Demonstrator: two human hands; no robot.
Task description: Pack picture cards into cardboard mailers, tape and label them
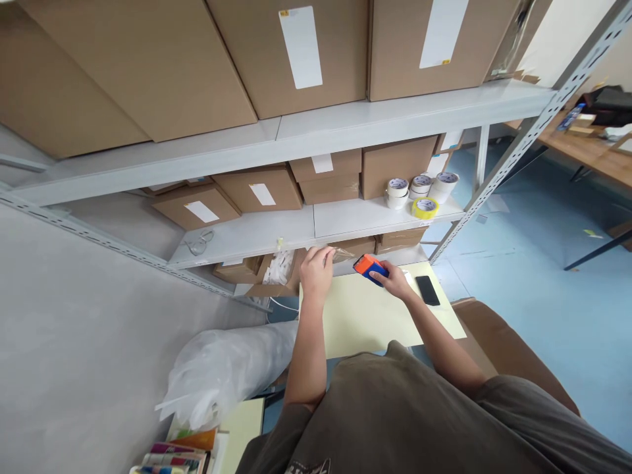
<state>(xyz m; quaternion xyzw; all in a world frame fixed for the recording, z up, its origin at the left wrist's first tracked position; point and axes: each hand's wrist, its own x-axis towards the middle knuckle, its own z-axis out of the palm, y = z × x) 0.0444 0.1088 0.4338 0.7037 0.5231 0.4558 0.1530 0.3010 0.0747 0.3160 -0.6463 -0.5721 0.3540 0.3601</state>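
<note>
Now, over the bench's [355,322] far edge, the left hand [316,271] pinches clear plastic [342,254]; the right hand [396,283] grips an orange-and-blue tool [369,268].

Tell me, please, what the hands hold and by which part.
Right hand: orange and blue tool, by its blue end. Left hand: apparently clear film, pinched at one end.

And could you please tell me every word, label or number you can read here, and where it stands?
No text is legible.
White box labels: corner print too small.
Tape rolls: core print blurred.
Shelf-edge sticker: too small.
Shirt print: cut off, unreadable.
Orange-and-blue tool: no readable lettering.
</note>
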